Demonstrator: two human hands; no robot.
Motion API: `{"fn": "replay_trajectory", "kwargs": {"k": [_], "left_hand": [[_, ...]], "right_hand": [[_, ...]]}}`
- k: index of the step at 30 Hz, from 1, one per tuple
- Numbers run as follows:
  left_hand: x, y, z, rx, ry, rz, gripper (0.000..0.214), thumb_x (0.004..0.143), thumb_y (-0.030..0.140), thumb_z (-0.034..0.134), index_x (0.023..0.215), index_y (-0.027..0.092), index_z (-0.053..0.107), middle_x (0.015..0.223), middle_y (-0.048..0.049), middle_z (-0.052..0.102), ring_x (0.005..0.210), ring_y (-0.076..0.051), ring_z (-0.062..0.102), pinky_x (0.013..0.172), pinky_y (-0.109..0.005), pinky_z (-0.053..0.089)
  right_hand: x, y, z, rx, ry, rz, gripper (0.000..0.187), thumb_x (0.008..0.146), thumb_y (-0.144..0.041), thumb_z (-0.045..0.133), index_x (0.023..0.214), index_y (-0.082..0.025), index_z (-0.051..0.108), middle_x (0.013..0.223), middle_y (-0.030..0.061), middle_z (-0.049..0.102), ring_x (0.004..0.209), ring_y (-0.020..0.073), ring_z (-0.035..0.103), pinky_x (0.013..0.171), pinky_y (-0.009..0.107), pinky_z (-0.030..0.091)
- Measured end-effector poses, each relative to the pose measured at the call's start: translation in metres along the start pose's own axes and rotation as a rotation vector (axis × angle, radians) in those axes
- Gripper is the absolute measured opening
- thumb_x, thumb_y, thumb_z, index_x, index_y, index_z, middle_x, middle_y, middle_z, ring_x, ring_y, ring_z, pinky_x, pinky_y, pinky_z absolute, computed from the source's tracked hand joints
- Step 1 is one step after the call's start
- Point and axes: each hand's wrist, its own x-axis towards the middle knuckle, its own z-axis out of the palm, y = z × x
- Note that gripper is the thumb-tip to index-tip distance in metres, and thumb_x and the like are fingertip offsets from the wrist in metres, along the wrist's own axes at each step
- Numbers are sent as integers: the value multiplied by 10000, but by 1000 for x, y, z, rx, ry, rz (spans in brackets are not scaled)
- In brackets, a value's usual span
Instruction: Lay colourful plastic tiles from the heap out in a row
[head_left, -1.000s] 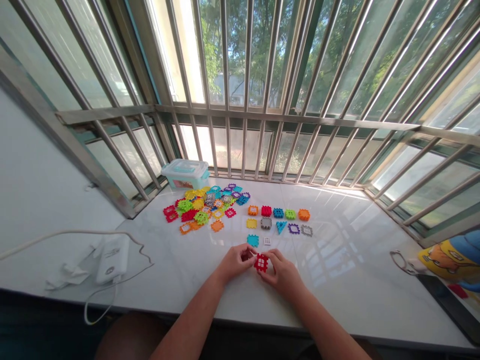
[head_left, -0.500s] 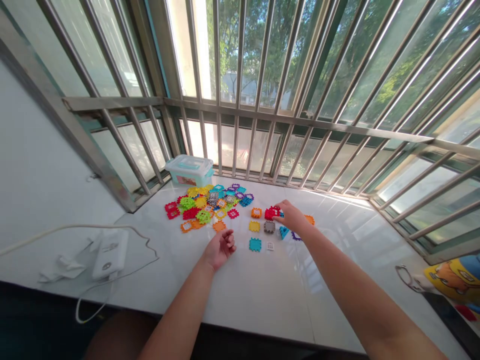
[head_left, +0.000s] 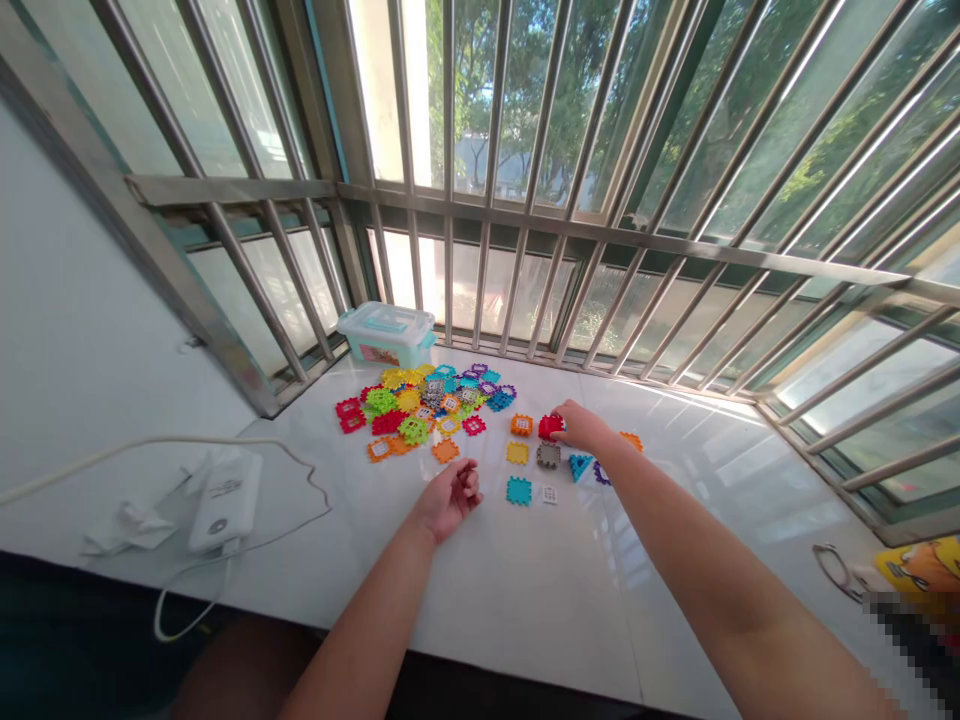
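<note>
My right hand has its fingertips closed on a red square interlocking tile at the back right of a small group. Beside it sits an orange tile stack. Nearer to me lie a yellow tile, a grey tile, a turquoise tile and a small white tile. A blue triangular piece and a purple tile lie below my right wrist. My left hand rests on the table, fingers curled in, with nothing visible in it.
A heap of mixed tiles spreads on the white table, before a lidded turquoise box. At left are a white device, its cable and crumpled tissue. Metal window bars rise behind.
The red tile in my right hand, earlier spread wider beside the orange stack, now sits more compactly there. My left hand keeps its curled pose. The view has shifted slightly.
</note>
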Motion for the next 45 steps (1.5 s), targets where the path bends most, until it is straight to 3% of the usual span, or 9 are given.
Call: {"fn": "replay_trajectory", "kwargs": {"k": [24, 31, 35, 38, 41, 45], "left_hand": [[-1, 1, 3, 9, 23, 0, 132, 919, 267, 712, 971, 177, 630, 668, 63, 521, 508, -72, 442, 613, -271, 490], [-1, 1, 3, 3, 15, 0, 131, 920, 271, 705, 966, 178, 625, 668, 63, 516, 514, -71, 439, 610, -267, 484], [-2, 1, 3, 1, 16, -1, 141, 911, 265, 716, 970, 180, 621, 675, 63, 518, 518, -73, 435, 616, -276, 487], [-2, 2, 4, -3, 19, 1, 145, 909, 269, 717, 969, 184, 617, 677, 64, 518, 515, -72, 433, 615, -279, 488], [-1, 1, 3, -6, 26, -2, 149, 908, 274, 719, 970, 185, 617, 673, 67, 517, 510, -72, 431, 603, -275, 480], [-1, 1, 2, -10, 21, -7, 150, 922, 291, 710, 973, 181, 623, 669, 63, 521, 515, -74, 437, 597, -272, 470]], "right_hand": [[10, 1, 6, -54, -74, 28, 508, 900, -533, 753, 1271, -192, 693, 1262, 143, 671, 1045, 265, 667, 790, 291, 460], [10, 0, 7, -26, -64, 27, 489, 894, -457, 774, 1294, -189, 692, 1279, 148, 672, 1086, 275, 663, 840, 306, 480], [6, 2, 0, 26, -19, 34, 604, 869, -416, 804, 1409, -209, 629, 1358, 142, 642, 1118, 261, 657, 885, 308, 491], [-10, -4, -8, 176, 126, 53, 559, 891, -437, 769, 1386, -216, 631, 1303, 128, 669, 1036, 241, 670, 859, 322, 501], [-43, -24, -9, 391, 263, 75, 412, 935, -505, 687, 1243, -232, 681, 1097, 73, 728, 854, 209, 662, 759, 320, 491], [-113, -58, 19, 597, 201, 78, 414, 986, -628, 560, 947, -232, 678, 751, -4, 665, 657, 171, 572, 616, 285, 411]]}}
